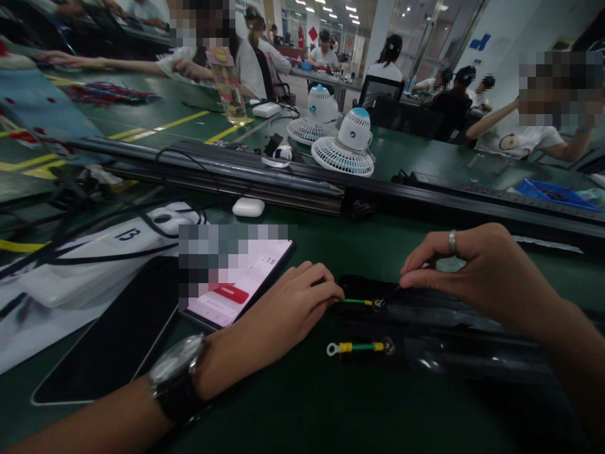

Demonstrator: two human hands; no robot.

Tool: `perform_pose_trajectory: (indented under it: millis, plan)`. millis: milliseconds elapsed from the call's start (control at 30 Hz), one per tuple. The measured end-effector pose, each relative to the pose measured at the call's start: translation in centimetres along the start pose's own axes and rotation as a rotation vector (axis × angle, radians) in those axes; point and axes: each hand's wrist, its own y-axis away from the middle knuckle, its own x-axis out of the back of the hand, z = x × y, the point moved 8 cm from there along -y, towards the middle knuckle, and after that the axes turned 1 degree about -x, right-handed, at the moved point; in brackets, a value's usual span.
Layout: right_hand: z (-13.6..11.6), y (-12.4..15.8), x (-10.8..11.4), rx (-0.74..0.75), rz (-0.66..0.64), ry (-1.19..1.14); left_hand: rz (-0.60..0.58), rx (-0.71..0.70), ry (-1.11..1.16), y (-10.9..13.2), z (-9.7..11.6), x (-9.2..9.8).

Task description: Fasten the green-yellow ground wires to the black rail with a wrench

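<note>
My left hand [288,309], with a watch on its wrist, is closed and pinches the left end of a short green and yellow wire [355,302]. My right hand [467,265], a ring on one finger, is pinched on a thin dark tool [390,295] whose tip meets the wire's right end. Both rest over a black plastic bag [454,334] on the green table. A second green and yellow wire with a ring terminal [359,347] lies just below, untouched.
A lit phone [241,284] and a dark tablet [113,340] lie left of my hands, beside white sheets and black cables. A white earbud case [248,207] sits by the black rail [283,183]. Two small fans [350,142] stand beyond it. Other people sit at the far tables.
</note>
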Motion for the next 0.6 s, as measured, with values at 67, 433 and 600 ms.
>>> perform_pose_trajectory:
  millis: [67,433,600]
  plan:
    - [0.04,-0.03,-0.01,-0.007,0.005,0.009,0.002,-0.003,-0.002,0.01,0.05,0.01]
    - [0.06,-0.06,0.09,0.023,-0.015,0.023,-0.005,-0.002,0.002,-0.07,0.25,0.15]
    - [0.03,-0.05,0.05,0.025,-0.024,0.02,-0.008,0.001,0.0,-0.15,0.23,0.12]
